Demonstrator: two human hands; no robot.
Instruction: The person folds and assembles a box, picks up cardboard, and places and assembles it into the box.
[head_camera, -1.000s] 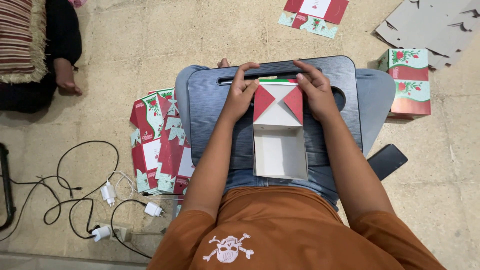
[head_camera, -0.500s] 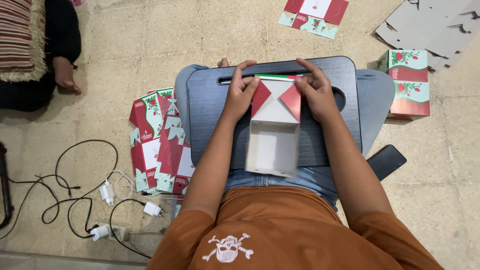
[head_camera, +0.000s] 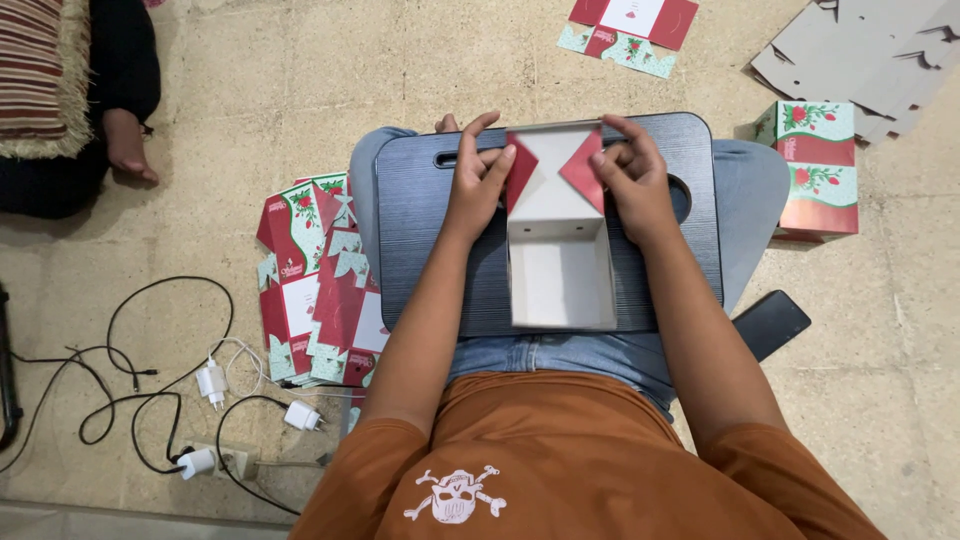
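Observation:
A half-folded cardboard box (head_camera: 560, 270) with a white inside and red flaps lies on a dark lap tray (head_camera: 420, 240) across my legs, its open end toward me. My left hand (head_camera: 478, 178) presses the left red flap at the box's far end. My right hand (head_camera: 628, 175) holds the right red flap. Both flaps are folded inward over the far end.
A stack of flat printed box blanks (head_camera: 318, 280) lies on the floor left of the tray. A finished box (head_camera: 815, 168) stands at right, a black phone (head_camera: 770, 322) below it. Grey cardboard sheets (head_camera: 870, 50) lie top right. Chargers and cables (head_camera: 180, 380) sprawl lower left. Another person's foot (head_camera: 125, 140) rests upper left.
The box has tipped back flat, its open white inside showing wider. Both hands stayed on the red flaps at the far end.

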